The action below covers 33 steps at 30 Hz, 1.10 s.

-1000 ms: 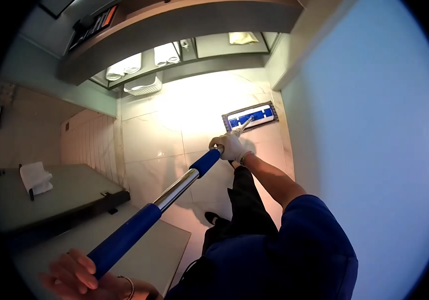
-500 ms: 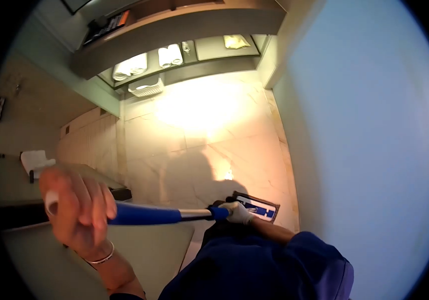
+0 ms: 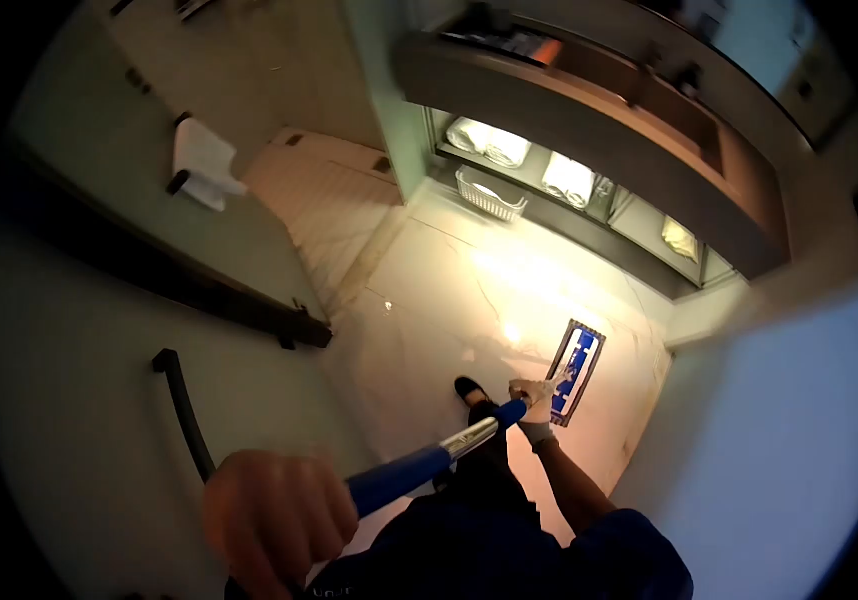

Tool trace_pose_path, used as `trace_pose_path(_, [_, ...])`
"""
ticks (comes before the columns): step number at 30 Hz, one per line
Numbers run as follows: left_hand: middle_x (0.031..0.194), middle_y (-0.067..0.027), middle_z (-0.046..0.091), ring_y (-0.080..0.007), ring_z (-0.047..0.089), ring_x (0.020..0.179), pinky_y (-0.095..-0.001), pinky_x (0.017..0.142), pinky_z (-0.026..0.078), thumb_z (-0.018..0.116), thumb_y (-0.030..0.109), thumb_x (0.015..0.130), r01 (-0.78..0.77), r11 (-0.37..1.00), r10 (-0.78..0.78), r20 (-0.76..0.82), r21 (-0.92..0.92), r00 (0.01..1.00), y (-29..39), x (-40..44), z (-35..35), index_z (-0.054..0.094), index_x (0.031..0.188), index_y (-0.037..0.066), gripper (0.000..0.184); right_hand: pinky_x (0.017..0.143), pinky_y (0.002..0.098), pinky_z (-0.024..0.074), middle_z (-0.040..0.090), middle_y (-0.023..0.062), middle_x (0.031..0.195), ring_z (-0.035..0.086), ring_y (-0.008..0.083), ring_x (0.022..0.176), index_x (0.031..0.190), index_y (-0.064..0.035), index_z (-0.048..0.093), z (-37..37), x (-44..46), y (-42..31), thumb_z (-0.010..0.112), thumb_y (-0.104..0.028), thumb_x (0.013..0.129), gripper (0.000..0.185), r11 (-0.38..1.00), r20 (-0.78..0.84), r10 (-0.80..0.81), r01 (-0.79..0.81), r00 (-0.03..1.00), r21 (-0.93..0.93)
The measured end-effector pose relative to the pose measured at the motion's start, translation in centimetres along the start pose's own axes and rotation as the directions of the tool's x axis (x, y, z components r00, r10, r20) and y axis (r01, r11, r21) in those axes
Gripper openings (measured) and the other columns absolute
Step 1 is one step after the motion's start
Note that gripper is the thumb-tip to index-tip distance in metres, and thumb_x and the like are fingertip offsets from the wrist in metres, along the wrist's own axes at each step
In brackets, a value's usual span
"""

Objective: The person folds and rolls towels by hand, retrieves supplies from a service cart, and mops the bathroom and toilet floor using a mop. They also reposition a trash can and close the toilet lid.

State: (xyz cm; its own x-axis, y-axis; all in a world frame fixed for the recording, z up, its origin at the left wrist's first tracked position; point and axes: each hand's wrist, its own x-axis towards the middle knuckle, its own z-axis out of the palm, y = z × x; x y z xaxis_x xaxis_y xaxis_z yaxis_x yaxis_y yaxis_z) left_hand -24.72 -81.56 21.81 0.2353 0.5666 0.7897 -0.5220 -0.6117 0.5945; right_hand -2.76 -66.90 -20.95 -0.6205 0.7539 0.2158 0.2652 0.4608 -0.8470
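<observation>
A flat mop with a blue and silver pole [image 3: 409, 478] slants across the front of my body. My left hand [image 3: 279, 515], without a glove, is closed round the upper end of the pole at the lower left. Lower down, my right hand [image 3: 537, 408], in a whitish glove, grips the pole near a blue collar. The rectangular mop head [image 3: 577, 372], blue and white with a dark fringe, lies flat on the pale tiled floor [image 3: 419, 260] beyond the right hand.
Ahead stands a vanity counter [image 3: 589, 110] with rolled white towels [image 3: 489, 142] on the shelf below. A white basket [image 3: 489, 195] sits on the floor there. At left are a glass door with a dark handle [image 3: 184, 415] and a hanging white towel [image 3: 204, 165]. A pale wall rises at right.
My view has turned left, so the vanity now appears further right and tilted. The mop head has moved forward from beside my body across the floor. Both hands keep hold of the pole.
</observation>
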Motion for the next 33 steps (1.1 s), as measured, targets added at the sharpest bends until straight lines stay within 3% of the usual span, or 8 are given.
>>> trace_pose_path(5, [0.047, 0.0011, 0.041, -0.0088, 0.036, 0.037, -0.0234, 0.038, 0.025, 0.066, 0.001, 0.079, 0.035, 0.965, -0.009, -0.099, 0.26, 0.995, 6.0, 1.4, -7.9, 0.069, 0.074, 0.004, 0.006, 0.067, 0.0352, 0.0417, 0.063, 0.0095, 0.074, 0.059, 0.0272, 0.072, 0.085, -0.0059, 0.063, 6.9, 16.4, -5.7, 0.051, 0.003, 0.072, 0.02, 0.98, 0.281, -0.154, 0.109, 0.947, 0.168])
trace_pose_path(7, [0.053, -0.0099, 0.04, -0.0283, 0.05, 0.047, -0.0382, 0.051, 0.05, 0.046, 0.007, 0.087, 0.162, 0.968, -0.112, -0.247, 0.19, 0.963, 6.7, -0.8, -8.0, 0.04, 0.052, 0.003, 0.036, 0.068, 0.0359, 0.0419, 0.061, 0.0102, 0.071, 0.057, 0.0291, 0.071, 0.086, -0.005, 0.062, 9.8, 20.0, -4.7, 0.048, 0.008, 0.069, 0.026, 0.955, 0.384, -0.259, 0.174, 0.886, 0.242])
trace_pose_path(16, [0.05, 0.0012, 0.042, -0.0105, 0.039, 0.043, -0.0271, 0.043, 0.031, 0.062, -0.001, 0.077, 0.095, 0.587, 0.309, -0.33, 0.804, 0.892, 4.5, -3.5, -12.5, 0.062, 0.064, 0.008, 0.016, 0.066, 0.0377, 0.0433, 0.061, 0.0158, 0.072, 0.058, 0.033, 0.07, 0.079, -0.0038, 0.062, 19.6, 37.7, -6.5, 0.053, 0.004, 0.065, 0.019, 0.899, 0.531, -0.425, 0.273, 0.733, 0.342])
trace_pose_path(17, [0.049, 0.0011, 0.044, -0.0123, 0.044, 0.044, -0.0294, 0.045, 0.038, 0.061, 0.005, 0.075, 0.312, 0.582, -0.061, -0.343, 0.751, 0.937, 6.3, -4.9, -13.7, 0.053, 0.055, 0.008, 0.022, 0.066, 0.0379, 0.0442, 0.062, 0.016, 0.073, 0.059, 0.0333, 0.072, 0.079, -0.0035, 0.062, 21.2, 39.7, -5.2, 0.053, 0.003, 0.065, 0.018, 0.878, 0.592, -0.477, 0.372, 0.65, 0.3])
trace_pose_path(19, [0.047, 0.0008, 0.048, -0.0136, 0.049, 0.045, -0.0307, 0.046, 0.043, 0.064, 0.014, 0.073, 0.501, 0.604, 0.35, -0.771, 0.62, 0.532, 3.2, -4.9, -13.4, 0.054, 0.048, 0.008, 0.027, 0.067, 0.0376, 0.0448, 0.063, 0.0156, 0.073, 0.06, 0.0332, 0.073, 0.076, -0.0042, 0.063, 23.3, 41.9, -2.8, 0.055, 0.001, 0.066, 0.014, 0.878, 0.585, -0.477, 0.38, 0.656, 0.29])
trace_pose_path(20, [0.048, -0.0006, 0.05, -0.014, 0.047, 0.044, -0.032, 0.05, 0.043, 0.067, 0.014, 0.071, 0.295, 0.686, 0.289, -0.621, 0.665, 0.729, 3.4, -7.7, -15.8, 0.064, 0.055, 0.006, 0.018, 0.069, 0.0383, 0.0454, 0.063, 0.015, 0.073, 0.06, 0.0335, 0.073, 0.074, -0.005, 0.062, 23.3, 42.8, -3.1, 0.055, 0.001, 0.066, 0.013, 0.866, 0.661, -0.482, 0.427, 0.574, 0.261])
trace_pose_path(26, [0.044, -0.0031, 0.05, -0.0139, 0.046, 0.038, -0.0305, 0.043, 0.028, 0.058, 0.004, 0.075, 0.387, 0.652, 0.532, -0.758, 0.652, 0.378, 2.1, -14.2, -9.5, 0.055, 0.051, 0.009, 0.025, 0.069, 0.0413, 0.046, 0.063, 0.0135, 0.069, 0.06, 0.0337, 0.073, 0.076, -0.0102, 0.065, 26.4, 37.9, -1.0, 0.051, 0.002, 0.066, 0.02, 0.826, 0.851, -0.416, 0.524, 0.32, 0.207])
trace_pose_path(33, [0.046, -0.005, 0.054, -0.017, 0.048, 0.038, -0.0296, 0.039, 0.033, 0.061, 0.013, 0.082, 0.432, 0.556, 0.667, -0.691, 0.71, 0.278, 3.0, -16.7, 8.8, 0.065, 0.059, 0.006, 0.025, 0.075, 0.0421, 0.0467, 0.064, 0.0125, 0.075, 0.06, 0.0336, 0.078, 0.079, -0.0125, 0.065, 26.7, 23.8, -7.0, 0.053, -0.002, 0.066, 0.021, 0.783, 0.929, -0.37, 0.527, -0.033, 0.33])
